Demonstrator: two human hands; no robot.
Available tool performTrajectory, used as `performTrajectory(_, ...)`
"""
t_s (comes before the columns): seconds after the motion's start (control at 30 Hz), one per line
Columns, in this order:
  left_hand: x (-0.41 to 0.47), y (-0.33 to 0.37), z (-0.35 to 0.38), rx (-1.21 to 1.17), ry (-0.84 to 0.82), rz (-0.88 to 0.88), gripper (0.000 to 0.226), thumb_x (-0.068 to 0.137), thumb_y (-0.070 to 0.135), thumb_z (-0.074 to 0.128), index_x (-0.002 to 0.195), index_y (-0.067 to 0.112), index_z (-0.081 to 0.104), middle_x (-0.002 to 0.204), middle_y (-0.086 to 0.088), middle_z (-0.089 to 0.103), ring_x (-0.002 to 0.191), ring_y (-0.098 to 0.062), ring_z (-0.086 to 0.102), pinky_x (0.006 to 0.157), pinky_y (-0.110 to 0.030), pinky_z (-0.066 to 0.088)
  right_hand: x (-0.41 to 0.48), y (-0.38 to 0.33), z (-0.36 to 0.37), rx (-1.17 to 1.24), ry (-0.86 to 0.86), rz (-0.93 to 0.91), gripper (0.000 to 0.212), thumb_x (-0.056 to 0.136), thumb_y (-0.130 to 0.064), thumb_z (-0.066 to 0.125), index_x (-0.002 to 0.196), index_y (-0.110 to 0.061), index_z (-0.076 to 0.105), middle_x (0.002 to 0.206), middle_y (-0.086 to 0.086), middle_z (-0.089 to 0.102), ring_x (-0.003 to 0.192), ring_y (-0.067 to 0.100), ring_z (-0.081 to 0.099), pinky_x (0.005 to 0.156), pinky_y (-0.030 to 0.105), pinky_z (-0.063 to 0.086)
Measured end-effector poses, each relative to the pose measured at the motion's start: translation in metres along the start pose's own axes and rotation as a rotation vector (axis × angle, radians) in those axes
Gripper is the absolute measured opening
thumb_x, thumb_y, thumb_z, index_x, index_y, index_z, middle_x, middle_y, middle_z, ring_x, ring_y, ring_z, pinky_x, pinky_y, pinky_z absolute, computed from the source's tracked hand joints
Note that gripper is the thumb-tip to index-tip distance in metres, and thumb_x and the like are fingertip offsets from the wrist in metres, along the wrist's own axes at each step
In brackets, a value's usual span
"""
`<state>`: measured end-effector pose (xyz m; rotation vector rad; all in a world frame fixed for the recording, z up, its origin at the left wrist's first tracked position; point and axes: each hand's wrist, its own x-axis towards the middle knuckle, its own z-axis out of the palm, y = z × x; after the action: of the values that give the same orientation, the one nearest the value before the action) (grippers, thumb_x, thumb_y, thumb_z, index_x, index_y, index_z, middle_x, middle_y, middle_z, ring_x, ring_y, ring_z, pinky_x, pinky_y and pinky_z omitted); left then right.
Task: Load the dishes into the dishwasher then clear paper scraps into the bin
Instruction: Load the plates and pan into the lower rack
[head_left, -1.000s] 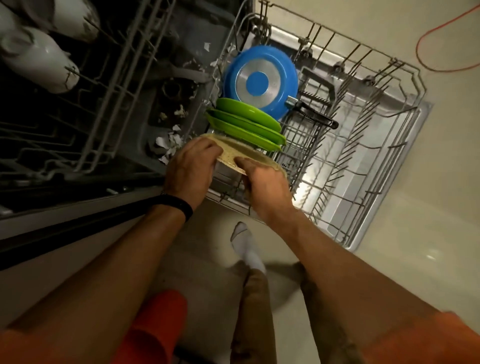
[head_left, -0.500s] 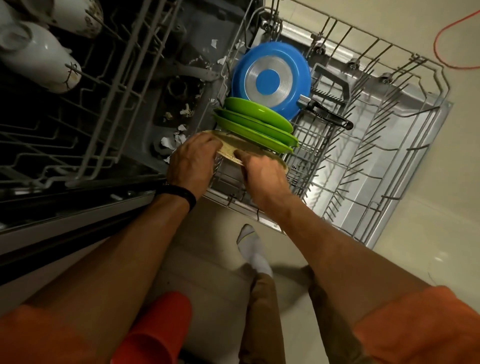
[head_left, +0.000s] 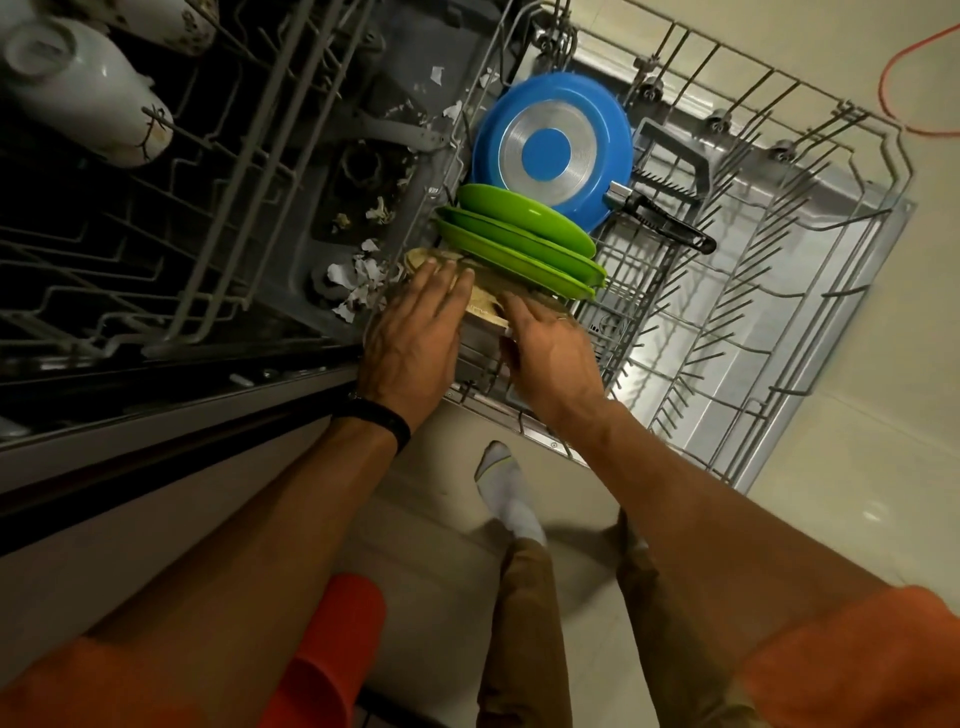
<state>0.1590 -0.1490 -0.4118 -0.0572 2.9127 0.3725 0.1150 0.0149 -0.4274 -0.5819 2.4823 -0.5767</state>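
A beige speckled plate stands in the dishwasher's lower rack, just in front of three green plates. Behind these a blue pan stands on edge, its black handle pointing right. My left hand lies on the beige plate's left part with straight fingers. From the right, my right hand holds the plate's rim, fingers on top and thumb below. Torn paper scraps lie on the dishwasher floor, left of the plates.
The upper rack is pulled out at left, with white mugs at its far end. The lower rack's right half holds only bare tines. An orange cable lies on the floor at top right. My socked foot stands beside the rack.
My left fingers have flattened out over the beige plate, which now sits lower and closer to the green plates. The view has drifted slightly.
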Motion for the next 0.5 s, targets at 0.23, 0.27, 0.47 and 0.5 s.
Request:
performTrajectory(0.23,0.000,0.008,0.003,0.130,-0.103,-0.054,0.084,0.092,0.016,0.067,0.161,0.017,0.020,0.169,-0.011,0.014,0.157,-0.030,0.004,0.123,-0.041,0.010,-0.023,0.014,0.009,0.011,-0.046,-0.034,0.080,0.093,-0.032,0.068,0.158,-0.010,0.028,0.155,0.014,0.042,0.149,0.035,0.031,0.123,0.051,0.026)
performTrajectory(0.27,0.001,0.009,0.002,0.137,-0.119,-0.061,0.087,0.092,0.017,0.066,0.162,0.018,0.014,0.170,-0.010,0.007,0.157,-0.030,0.001,0.124,-0.041,0.006,-0.020,0.014,0.007,0.004,-0.063,-0.030,0.084,0.091,-0.031,0.070,0.159,-0.010,0.026,0.155,0.015,0.041,0.149,0.036,0.030,0.123,0.051,0.025)
performTrajectory(0.47,0.000,0.025,-0.019,0.164,-0.187,-0.090,0.093,0.097,0.030,0.062,0.162,0.024,-0.004,0.170,-0.008,-0.009,0.157,-0.026,-0.005,0.126,-0.045,0.006,-0.026,0.009,-0.027,-0.103,-0.154,-0.009,0.087,0.097,-0.041,0.059,0.163,-0.017,0.008,0.167,0.013,0.023,0.155,0.033,0.019,0.124,0.053,0.023)
performTrajectory(0.5,-0.004,0.031,-0.026,0.161,-0.180,-0.089,0.093,0.097,0.031,0.062,0.162,0.024,-0.004,0.170,-0.008,-0.008,0.157,-0.026,-0.004,0.126,-0.044,0.005,-0.032,0.007,-0.036,-0.111,-0.157,-0.014,0.086,0.098,-0.042,0.059,0.163,-0.018,0.008,0.167,0.012,0.022,0.155,0.032,0.019,0.125,0.052,0.023)
